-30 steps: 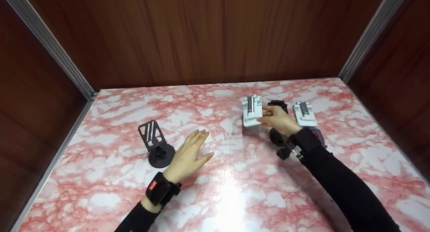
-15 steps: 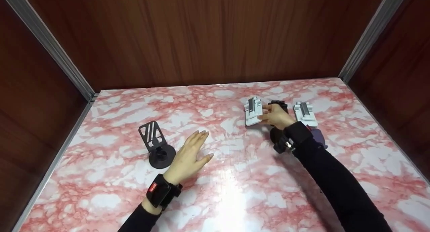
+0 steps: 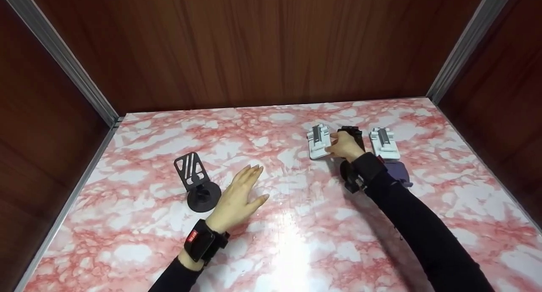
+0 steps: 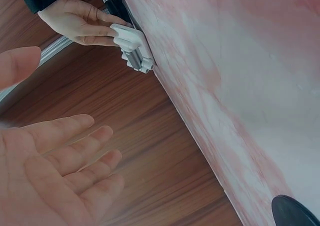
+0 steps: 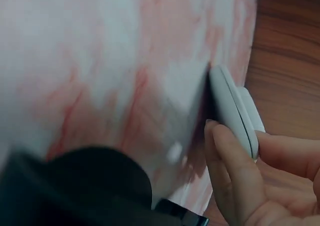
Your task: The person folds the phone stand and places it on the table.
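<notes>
My right hand [image 3: 346,147] pinches the right edge of a white folded phone stand [image 3: 318,148] with a grey strip, at the back right of the table. In the right wrist view, thumb and fingers grip the rim of this white phone stand [image 5: 231,108], its lower edge close to the tabletop. My left hand [image 3: 236,201] hovers over the table with straight, spread fingers, and its palm [image 4: 45,181] shows bare in the left wrist view. Left of it, a black phone stand [image 3: 192,171] with a slotted plate and round base stands upright.
Another white phone stand [image 3: 384,144] lies right of my right hand. Between the two white stands is a black stand [image 3: 350,130], partly hidden by that hand. A purple flat object [image 3: 397,172] lies behind my right sleeve. Wooden walls [image 3: 271,46] enclose the marbled table [image 3: 262,131].
The white phone stand has come down slightly towards the table and turned a little in my right hand. My right wrist has shifted left. The left hand stays almost still.
</notes>
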`<state>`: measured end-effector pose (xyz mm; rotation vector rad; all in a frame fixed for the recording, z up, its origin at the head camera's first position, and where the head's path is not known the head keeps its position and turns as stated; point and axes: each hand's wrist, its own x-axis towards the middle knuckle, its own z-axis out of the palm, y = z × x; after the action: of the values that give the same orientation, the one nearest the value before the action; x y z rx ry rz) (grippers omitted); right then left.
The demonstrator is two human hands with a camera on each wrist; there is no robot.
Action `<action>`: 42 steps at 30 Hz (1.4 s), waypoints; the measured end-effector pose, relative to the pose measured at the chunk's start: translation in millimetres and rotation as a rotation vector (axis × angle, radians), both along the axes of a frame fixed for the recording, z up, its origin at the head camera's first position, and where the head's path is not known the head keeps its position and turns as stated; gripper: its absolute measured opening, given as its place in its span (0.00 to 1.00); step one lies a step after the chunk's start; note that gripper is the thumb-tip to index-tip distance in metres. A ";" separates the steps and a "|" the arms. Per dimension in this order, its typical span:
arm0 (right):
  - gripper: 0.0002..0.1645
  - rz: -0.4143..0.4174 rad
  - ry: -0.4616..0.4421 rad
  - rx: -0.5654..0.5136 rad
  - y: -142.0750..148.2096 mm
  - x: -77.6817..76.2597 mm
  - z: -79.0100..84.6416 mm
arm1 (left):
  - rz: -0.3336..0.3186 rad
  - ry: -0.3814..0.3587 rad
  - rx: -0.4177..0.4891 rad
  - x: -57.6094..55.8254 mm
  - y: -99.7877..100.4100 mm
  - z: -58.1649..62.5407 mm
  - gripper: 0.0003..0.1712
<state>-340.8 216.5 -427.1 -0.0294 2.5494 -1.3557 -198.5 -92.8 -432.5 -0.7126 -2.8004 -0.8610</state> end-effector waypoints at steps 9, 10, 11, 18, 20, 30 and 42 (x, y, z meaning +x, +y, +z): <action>0.32 0.017 0.176 0.342 1.4 -2.1 -0.3 | 0.002 -0.003 -0.009 1.2 -0.3 -0.8 0.39; 0.32 0.018 0.181 0.352 1.3 -1.8 0.1 | 0.000 -0.002 -0.008 1.0 -0.3 -0.9 0.39; 0.32 0.017 0.185 0.367 1.2 -1.3 0.5 | -0.002 -0.002 -0.007 0.8 -0.3 -1.0 0.39; 0.21 0.054 0.202 0.436 -1.9 2.6 6.1 | 0.000 -0.012 -0.013 1.4 -0.9 -0.9 0.40; 0.23 0.068 0.209 0.442 -2.3 3.5 8.7 | 0.003 -0.017 -0.016 1.4 -1.2 -0.9 0.40; 0.32 0.155 0.208 0.399 -3.7 14.0 27.8 | 0.007 -0.012 -0.009 1.6 -1.6 1.5 0.40; 0.39 0.195 0.351 0.597 -16.6 44.7 41.5 | 0.004 0.087 -0.032 6.9 -4.9 9.6 0.39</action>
<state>-296.1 199.9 -385.6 -0.4231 3.0373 -0.5178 -191.6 -97.7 -422.9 -0.7308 -2.7433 -0.7661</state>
